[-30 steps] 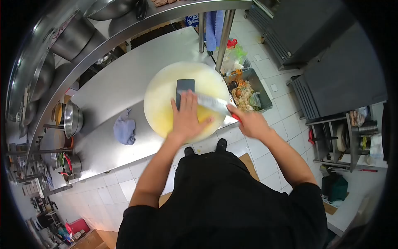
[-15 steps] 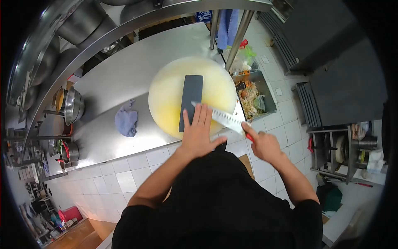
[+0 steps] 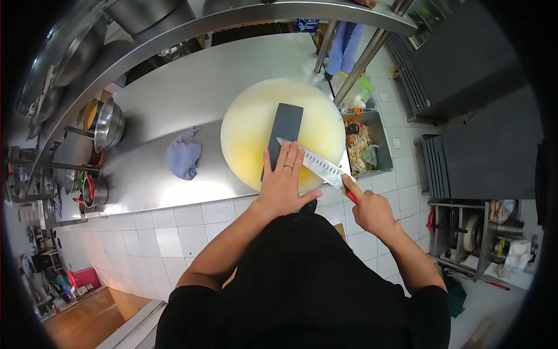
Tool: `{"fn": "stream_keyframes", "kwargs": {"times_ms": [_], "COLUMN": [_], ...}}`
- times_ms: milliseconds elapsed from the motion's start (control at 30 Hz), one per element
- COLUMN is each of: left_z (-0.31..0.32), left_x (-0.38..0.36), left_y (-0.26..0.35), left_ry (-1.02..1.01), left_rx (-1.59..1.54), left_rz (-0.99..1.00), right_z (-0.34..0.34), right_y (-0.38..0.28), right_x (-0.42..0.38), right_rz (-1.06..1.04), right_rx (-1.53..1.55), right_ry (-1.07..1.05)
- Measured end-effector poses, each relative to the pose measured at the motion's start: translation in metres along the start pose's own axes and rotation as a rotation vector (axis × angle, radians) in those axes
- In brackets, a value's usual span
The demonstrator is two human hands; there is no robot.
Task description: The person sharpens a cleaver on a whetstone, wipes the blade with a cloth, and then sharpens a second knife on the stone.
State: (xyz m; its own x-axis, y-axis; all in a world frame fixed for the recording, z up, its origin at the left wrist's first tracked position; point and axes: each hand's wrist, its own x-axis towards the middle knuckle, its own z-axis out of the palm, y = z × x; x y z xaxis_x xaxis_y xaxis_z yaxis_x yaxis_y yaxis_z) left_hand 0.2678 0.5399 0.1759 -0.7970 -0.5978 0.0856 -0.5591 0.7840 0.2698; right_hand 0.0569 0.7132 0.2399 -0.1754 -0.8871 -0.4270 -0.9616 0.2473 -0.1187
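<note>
A dark grey sharpening stone [image 3: 288, 119] lies lengthwise on a round, yellow-stained white cutting board [image 3: 247, 104]. Across the stone rests a knife [image 3: 323, 167] with a dimpled blade, its tip near the stone's left edge. My left hand [image 3: 282, 185] is open, fingers stretched out flat on the blade over the stone, thumb spread to the right. Its fingers hide part of the blade and the near part of the stone. My right hand [image 3: 372, 210] grips the red handle, index finger extended along the knife near the blade's heel.
A crumpled blue cloth [image 3: 183, 160] lies on the steel table [image 3: 139, 139] left of the board. Metal bowls [image 3: 109, 125] stand farther left. A bin of food scraps [image 3: 381, 145] sits right of the table. A steel shelf [image 3: 232, 22] spans overhead, its posts beyond the board.
The view has shifted, so the board and table appear farther right. On the stone, the knife tip has slid slightly away from me and left. Both hands keep their hold.
</note>
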Motion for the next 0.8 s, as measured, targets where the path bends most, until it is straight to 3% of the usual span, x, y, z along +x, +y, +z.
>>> {"fn": "stream_keyframes", "kwargs": {"times_ms": [33,133,267,467,600,667,800], "left_z": [0.002,0.005,-0.006,-0.012,-0.009,-0.019,-0.018], "left_x": [-0.008,0.059,0.097,-0.027,0.023,0.07,0.059], "left_y": [0.003,-0.028,-0.046,-0.015,-0.049,-0.074,-0.083], "left_ry": [0.024,0.043,-0.029,0.008,0.067,0.03,0.01], "left_rx": [-0.009,0.039,0.013,0.028,0.119,0.121,0.116], "left_rz": [0.006,-0.026,-0.109,-0.092,-0.152,-0.2,-0.24], "right_z": [0.002,0.004,-0.012,0.015,-0.001,-0.001,-0.009], "right_y": [0.0,0.012,0.001,-0.016,-0.021,-0.018,-0.029], "right_x": [0.005,0.064,0.098,0.027,0.085,0.133,0.138], "right_rz": [-0.003,-0.043,-0.045,-0.129,-0.134,-0.204,-0.192], "right_rx": [0.002,0.033,0.024,0.063,0.076,0.105,0.101], "right_ry": [-0.014,0.275,0.305,0.089,0.194,0.358,0.325]}}
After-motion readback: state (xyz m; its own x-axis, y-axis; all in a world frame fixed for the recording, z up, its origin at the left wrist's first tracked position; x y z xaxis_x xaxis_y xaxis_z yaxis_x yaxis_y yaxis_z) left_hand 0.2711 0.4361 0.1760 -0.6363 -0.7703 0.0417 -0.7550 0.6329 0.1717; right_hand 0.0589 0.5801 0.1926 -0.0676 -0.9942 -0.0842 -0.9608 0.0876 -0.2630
